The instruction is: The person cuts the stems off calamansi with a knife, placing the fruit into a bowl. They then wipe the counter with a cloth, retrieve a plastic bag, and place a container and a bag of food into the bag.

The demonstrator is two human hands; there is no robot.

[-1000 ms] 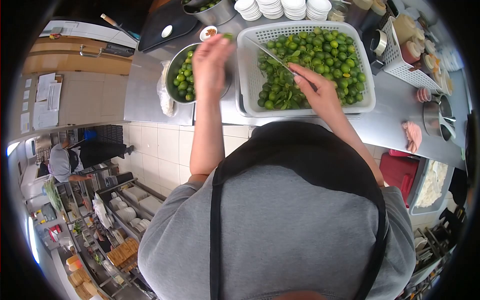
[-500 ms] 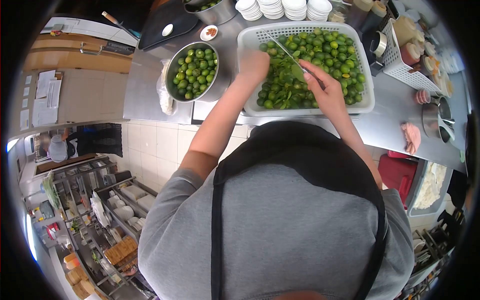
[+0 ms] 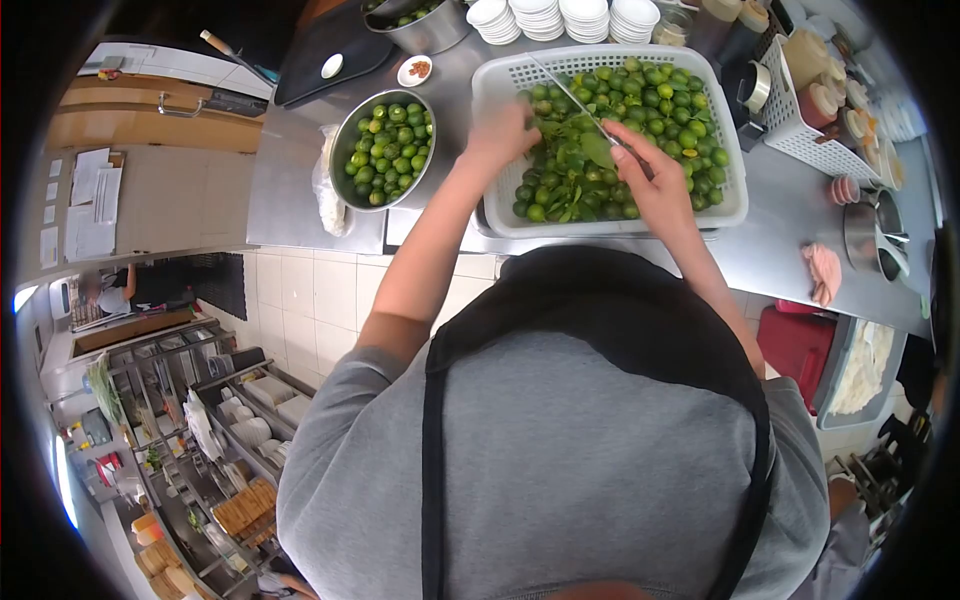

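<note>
A white perforated tray (image 3: pixel 738 200) holds many small green citrus fruits (image 3: pixel 655 95) with leafy sprigs (image 3: pixel 565 165) among them. My left hand (image 3: pixel 503 132) is over the tray's left side, partly blurred, with its fingers curled close to the leaves; whatever is between them is too small to make out. My right hand (image 3: pixel 650 172) grips a knife (image 3: pixel 570 92) over the middle of the tray, its thin blade pointing up and to the left. Left of the tray, a round metal pot (image 3: pixel 432 165) is filled with more green fruits (image 3: pixel 388 150).
Stacked white dishes (image 3: pixel 540 20) line the back beside a metal pot (image 3: pixel 430 32). A small dish (image 3: pixel 414 70) and a black tray (image 3: pixel 365 58) are at the back left. A bottle basket (image 3: pixel 825 155) and a pink cloth (image 3: pixel 822 272) are on the right. A plastic bag (image 3: pixel 328 190) touches the left pot.
My left hand has shifted slightly left and down. My right hand has barely moved and still grips the knife. At the lower right edge, part of another person has come into view.
</note>
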